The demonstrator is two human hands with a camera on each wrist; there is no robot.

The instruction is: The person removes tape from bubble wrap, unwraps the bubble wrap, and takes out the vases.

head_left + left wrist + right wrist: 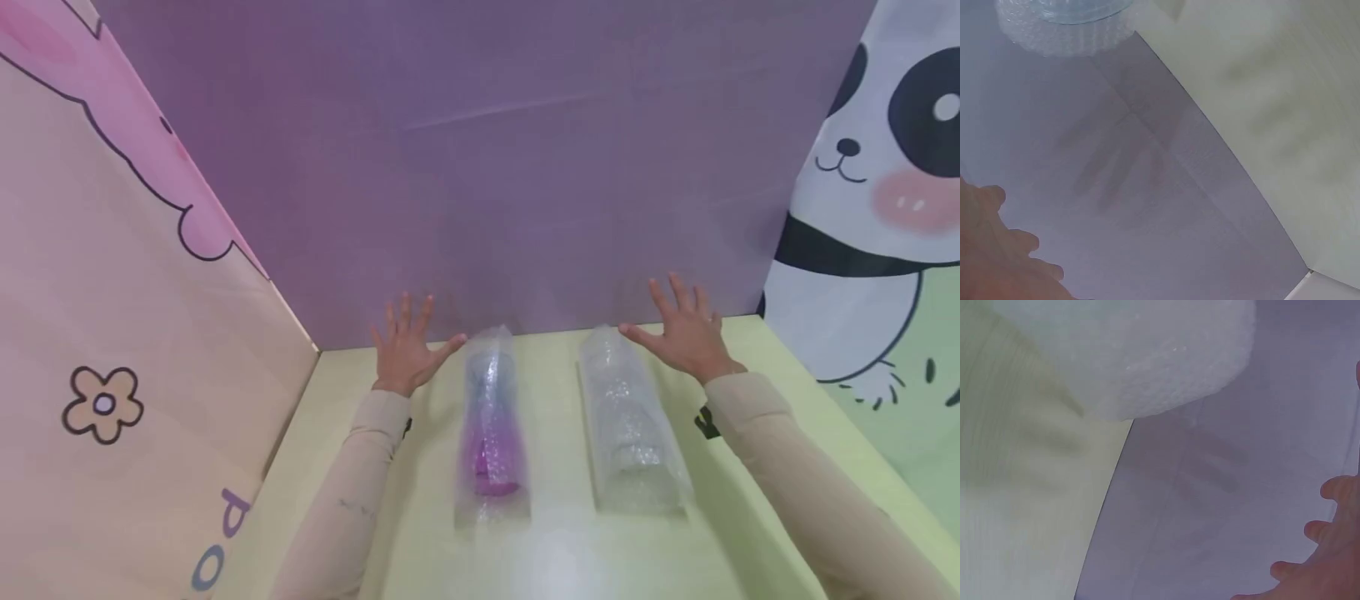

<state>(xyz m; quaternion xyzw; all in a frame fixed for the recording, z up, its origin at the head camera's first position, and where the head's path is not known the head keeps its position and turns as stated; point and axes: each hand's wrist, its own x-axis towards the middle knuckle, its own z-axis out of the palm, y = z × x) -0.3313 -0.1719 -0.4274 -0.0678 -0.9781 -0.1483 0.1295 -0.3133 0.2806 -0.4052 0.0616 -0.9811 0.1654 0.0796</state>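
Two bubble-wrapped items stand side by side on the table. Through its wrap, the left wrapped item [492, 433] shows a blue-to-magenta body, perhaps a bottle or cup; in the left wrist view its clear end [1069, 34] is at the top. The right wrapped item [628, 425] looks clear or whitish, its kind hidden by the wrap. My left hand [407, 352] is spread just left of the first item, thumb towards its top. My right hand [686, 335] is spread right of the second, thumb close to its top. Neither hand grips anything.
The pale yellow table [558, 550] meets a purple back wall [480, 183]. On the left stands a pink printed panel [150, 333] with a flower, and on the right a panda-printed panel [862, 250]. Hand shadows fall on wall and table.
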